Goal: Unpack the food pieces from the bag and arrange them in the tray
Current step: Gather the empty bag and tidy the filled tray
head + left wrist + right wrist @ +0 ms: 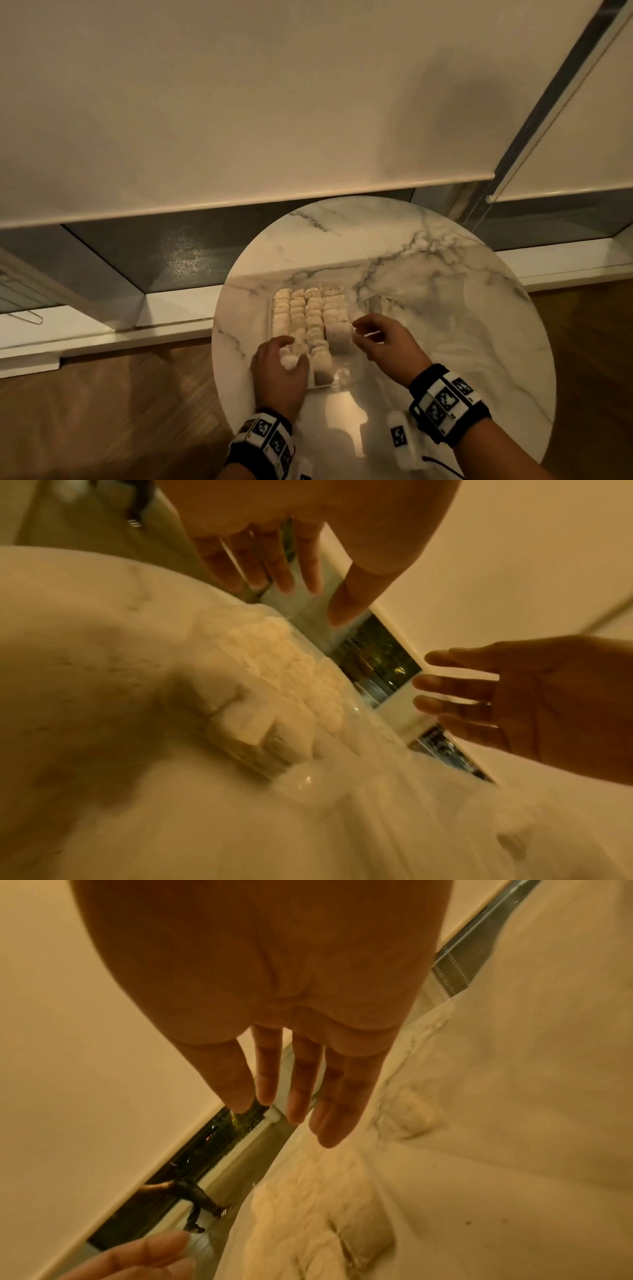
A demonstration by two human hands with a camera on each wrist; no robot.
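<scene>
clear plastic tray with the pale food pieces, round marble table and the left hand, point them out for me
clear plastic tray (337, 379), head view, bare near end.
round marble table (428, 274), head view, bare veined top.
left hand (279, 371), head view, back of hand.

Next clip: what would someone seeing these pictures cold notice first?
The clear tray packed with rows of pale food pieces, set on the round marble table near its left side. Next, the two hands over it: the left hand at the tray's near left corner and the right hand at its right edge, fingers spread and holding nothing in the wrist views.
</scene>
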